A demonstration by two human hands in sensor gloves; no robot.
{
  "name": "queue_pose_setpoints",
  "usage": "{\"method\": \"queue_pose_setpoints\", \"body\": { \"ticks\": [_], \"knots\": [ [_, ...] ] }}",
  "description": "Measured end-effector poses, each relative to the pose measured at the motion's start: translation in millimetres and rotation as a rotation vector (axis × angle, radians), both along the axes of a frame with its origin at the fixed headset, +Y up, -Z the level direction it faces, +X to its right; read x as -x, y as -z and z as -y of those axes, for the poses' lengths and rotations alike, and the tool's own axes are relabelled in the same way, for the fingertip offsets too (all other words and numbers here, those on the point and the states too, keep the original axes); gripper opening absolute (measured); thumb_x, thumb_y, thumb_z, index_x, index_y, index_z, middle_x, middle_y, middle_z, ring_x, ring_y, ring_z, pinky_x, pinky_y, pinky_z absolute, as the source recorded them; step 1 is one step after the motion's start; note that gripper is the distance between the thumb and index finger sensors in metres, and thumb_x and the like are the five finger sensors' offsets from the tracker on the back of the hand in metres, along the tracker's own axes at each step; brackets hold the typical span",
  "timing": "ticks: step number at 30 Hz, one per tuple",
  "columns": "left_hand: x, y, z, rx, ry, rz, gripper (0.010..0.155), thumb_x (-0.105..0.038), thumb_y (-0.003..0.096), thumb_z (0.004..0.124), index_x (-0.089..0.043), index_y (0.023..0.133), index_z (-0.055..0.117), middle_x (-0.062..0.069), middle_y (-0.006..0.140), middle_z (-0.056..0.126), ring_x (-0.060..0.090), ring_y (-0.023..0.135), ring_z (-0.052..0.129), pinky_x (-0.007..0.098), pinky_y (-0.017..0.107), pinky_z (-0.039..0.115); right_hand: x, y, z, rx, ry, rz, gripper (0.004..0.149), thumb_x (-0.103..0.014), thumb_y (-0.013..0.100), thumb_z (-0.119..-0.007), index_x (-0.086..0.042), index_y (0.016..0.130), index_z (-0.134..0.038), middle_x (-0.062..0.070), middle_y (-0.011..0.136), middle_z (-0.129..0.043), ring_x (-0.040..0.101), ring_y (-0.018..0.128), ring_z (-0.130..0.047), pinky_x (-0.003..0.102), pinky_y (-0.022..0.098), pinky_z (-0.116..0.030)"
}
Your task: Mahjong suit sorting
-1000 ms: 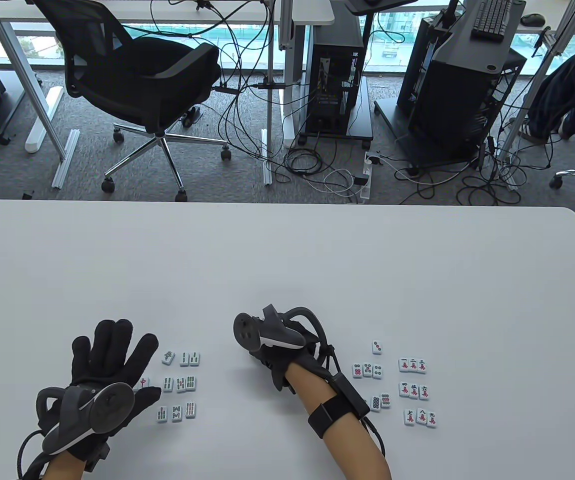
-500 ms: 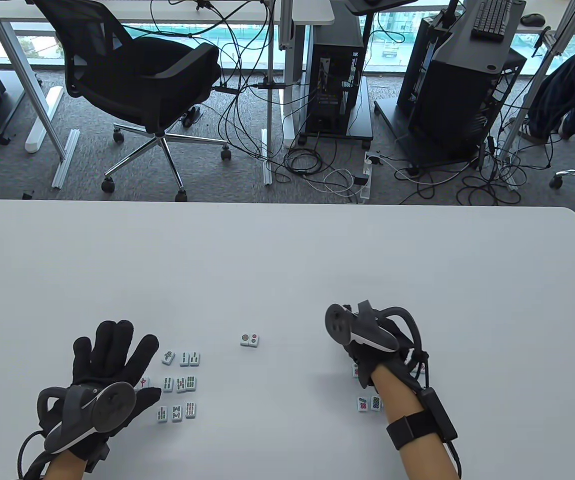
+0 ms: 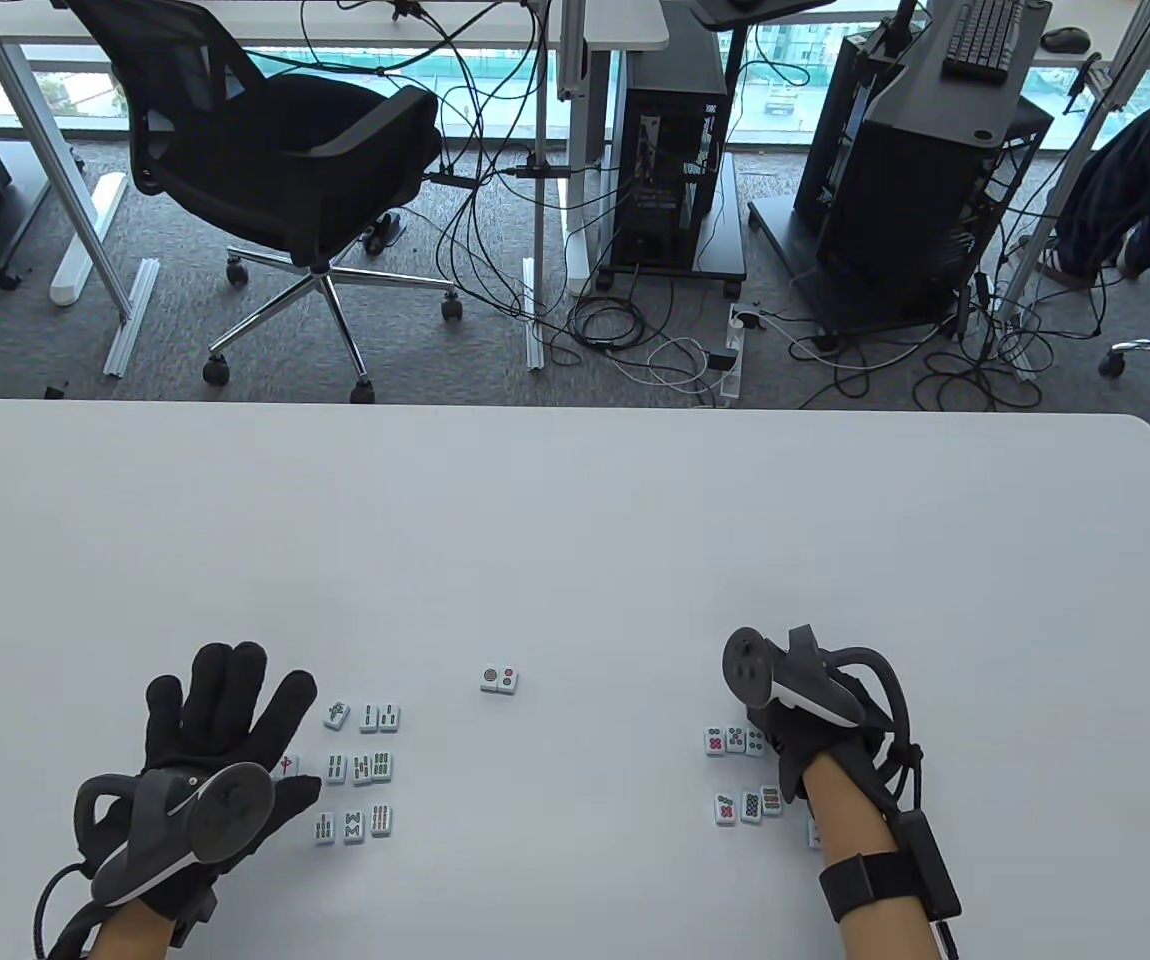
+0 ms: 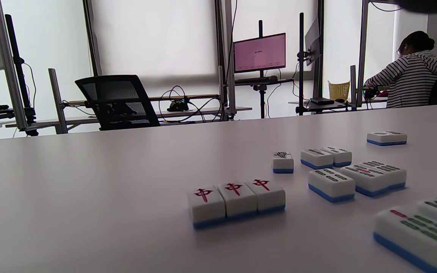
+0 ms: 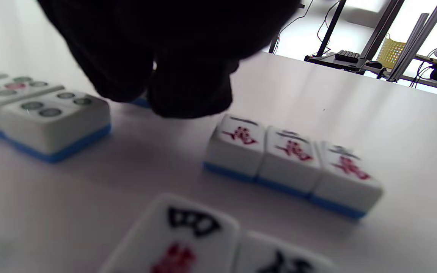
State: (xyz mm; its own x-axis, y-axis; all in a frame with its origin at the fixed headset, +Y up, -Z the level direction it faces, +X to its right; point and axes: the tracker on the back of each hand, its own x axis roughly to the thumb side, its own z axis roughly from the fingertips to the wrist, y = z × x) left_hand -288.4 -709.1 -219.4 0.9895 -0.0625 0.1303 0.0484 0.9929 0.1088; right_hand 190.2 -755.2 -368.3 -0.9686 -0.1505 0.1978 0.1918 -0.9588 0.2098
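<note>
Two gloved hands point(image 3: 220, 735), three red-character tiles point(image 4: 236, 199), nine bamboo tiles point(image 3: 360, 768).

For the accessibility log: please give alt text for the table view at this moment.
Two gloved hands rest low on a white table among face-up mahjong tiles: the left hand lies flat with fingers spread beside the bamboo tiles, and the right hand covers part of the dot tiles. A lone pair of tiles sits between them.
</note>
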Motion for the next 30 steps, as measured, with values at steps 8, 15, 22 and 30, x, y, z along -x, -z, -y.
{"method": "queue_pose_setpoints", "body": {
  "ticks": [8, 15, 22, 30],
  "knots": [
    [0, 1, 1, 0.009, -0.008, 0.001, 0.088, -0.076, 0.0351, 0.061, -0.049, 0.107, 0.018, -0.010, 0.114, -0.007, 0.023, 0.113, -0.003, 0.057, 0.081, 0.010, 25, 10, -3, 0.045, 0.011, -0.018, 0.056, -0.037, 0.044, -0.086, -0.008, 0.092, -0.077, 0.001, 0.045, -0.097, 0.009, 0.013, -0.087, 0.022, 0.007, -0.078],
    [-1, 0, -1, -0.010, -0.017, 0.013, 0.087, -0.075, 0.0351, 0.061, -0.049, 0.107, 0.018, -0.010, 0.114, -0.007, 0.023, 0.114, -0.003, 0.057, 0.081, 0.010, 108, 5, -14, -0.078, 0.271, -0.194, 0.058, -0.036, 0.044, -0.085, -0.007, 0.092, -0.075, 0.003, 0.047, -0.097, 0.011, 0.015, -0.088, 0.023, 0.008, -0.079],
    [0, 0, -2, -0.023, -0.032, 0.021, 0.088, -0.075, 0.0352, 0.061, -0.049, 0.107, 0.019, -0.010, 0.114, -0.007, 0.023, 0.114, -0.003, 0.057, 0.081, 0.010, 182, 1, -1, -0.054, 0.238, -0.300, 0.057, -0.037, 0.044, -0.085, -0.008, 0.092, -0.075, 0.003, 0.047, -0.097, 0.011, 0.015, -0.088, 0.024, 0.009, -0.079],
    [-1, -1, -2, -0.037, -0.038, 0.034, 0.088, -0.075, 0.0352, 0.061, -0.048, 0.107, 0.019, -0.010, 0.114, -0.006, 0.023, 0.114, -0.002, 0.057, 0.081, 0.010, 206, 2, 10, -0.051, 0.173, -0.322, 0.056, -0.037, 0.044, -0.085, -0.008, 0.091, -0.076, 0.003, 0.046, -0.098, 0.011, 0.014, -0.088, 0.024, 0.009, -0.079]
  ]
}}
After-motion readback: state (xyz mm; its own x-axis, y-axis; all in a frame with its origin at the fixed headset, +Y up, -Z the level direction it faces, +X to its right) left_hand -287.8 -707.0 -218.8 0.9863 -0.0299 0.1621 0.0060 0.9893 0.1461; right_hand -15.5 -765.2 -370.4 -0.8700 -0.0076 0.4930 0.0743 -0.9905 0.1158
